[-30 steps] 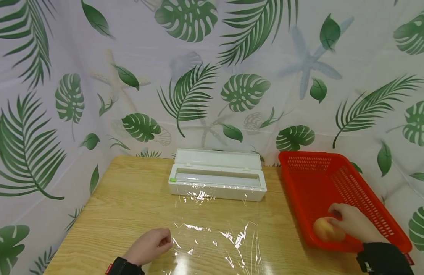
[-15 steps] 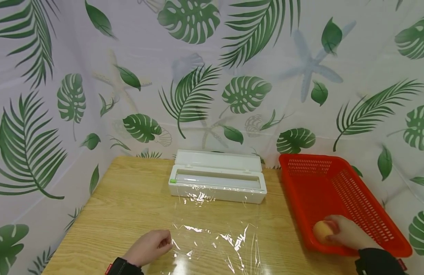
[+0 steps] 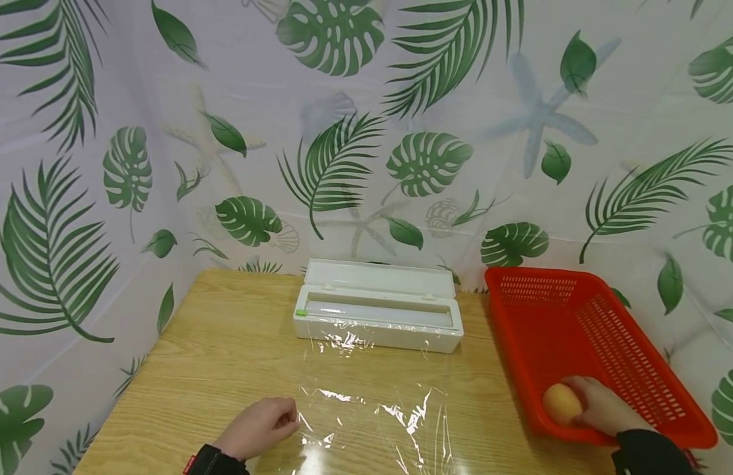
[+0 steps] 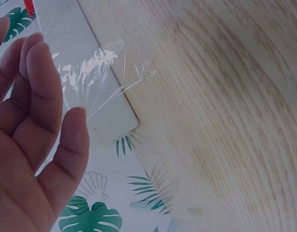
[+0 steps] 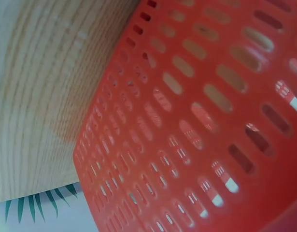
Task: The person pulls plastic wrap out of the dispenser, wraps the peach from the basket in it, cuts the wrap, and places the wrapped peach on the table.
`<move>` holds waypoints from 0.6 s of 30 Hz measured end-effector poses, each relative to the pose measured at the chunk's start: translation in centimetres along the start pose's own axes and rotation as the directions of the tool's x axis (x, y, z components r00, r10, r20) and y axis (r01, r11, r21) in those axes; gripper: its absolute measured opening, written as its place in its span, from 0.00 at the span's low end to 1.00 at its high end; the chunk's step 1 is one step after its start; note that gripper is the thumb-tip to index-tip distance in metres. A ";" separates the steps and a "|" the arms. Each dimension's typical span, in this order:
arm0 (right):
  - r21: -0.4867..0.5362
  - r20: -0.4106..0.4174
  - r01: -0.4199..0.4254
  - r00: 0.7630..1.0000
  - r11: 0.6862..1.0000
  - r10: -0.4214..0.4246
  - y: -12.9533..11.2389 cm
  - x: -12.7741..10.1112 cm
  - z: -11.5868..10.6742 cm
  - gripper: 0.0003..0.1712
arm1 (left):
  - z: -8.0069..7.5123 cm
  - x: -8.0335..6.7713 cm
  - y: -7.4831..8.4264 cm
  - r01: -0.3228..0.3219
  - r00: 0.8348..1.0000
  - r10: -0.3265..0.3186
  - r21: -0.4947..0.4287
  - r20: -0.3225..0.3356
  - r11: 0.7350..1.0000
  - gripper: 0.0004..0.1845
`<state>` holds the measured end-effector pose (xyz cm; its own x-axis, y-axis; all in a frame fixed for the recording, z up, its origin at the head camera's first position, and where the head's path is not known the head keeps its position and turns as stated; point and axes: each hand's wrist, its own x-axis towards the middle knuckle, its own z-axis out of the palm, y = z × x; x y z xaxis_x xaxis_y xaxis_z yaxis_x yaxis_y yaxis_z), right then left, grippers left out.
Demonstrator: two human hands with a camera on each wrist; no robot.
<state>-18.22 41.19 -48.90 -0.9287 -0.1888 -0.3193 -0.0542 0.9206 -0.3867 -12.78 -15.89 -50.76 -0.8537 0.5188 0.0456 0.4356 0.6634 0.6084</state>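
- Round yellow-orange fruit [image 3: 562,404] — sits inside the red perforated plastic basket [image 3: 556,340], at the near left corner.
- Right hand [image 3: 604,404]: grips the fruit from its right side, fingers curled against it.
- Left hand [image 3: 259,427]: fingers loosely bent, beside the left edge of the clear, glossy plastic film [image 3: 372,422] — contact with the film cannot be told.
- Long white rectangular box [image 3: 379,332]: lid raised, film running from its front across the light wooden table [image 3: 223,343].
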 end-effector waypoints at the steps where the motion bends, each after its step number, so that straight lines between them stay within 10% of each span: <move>1: 0.001 0.006 -0.003 1.000 1.000 0.003 0.0 0.1 0.0 0.38 | 0.0 0.0 -0.1 0.002 1.000 -0.002 -0.002 0.002 1.000 0.08; 18: -0.015 0.023 0.019 1.000 1.000 -0.019 0.4 0.5 0.0 0.35 | 0.5 0.0 0.0 -0.011 1.000 0.011 0.005 -0.005 1.000 0.09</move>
<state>-18.71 41.43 -49.19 -0.9189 -0.2138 -0.3317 -0.0773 0.9218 -0.3799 -12.66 -15.65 -51.17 -0.8503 0.5232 0.0560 0.4461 0.6604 0.6041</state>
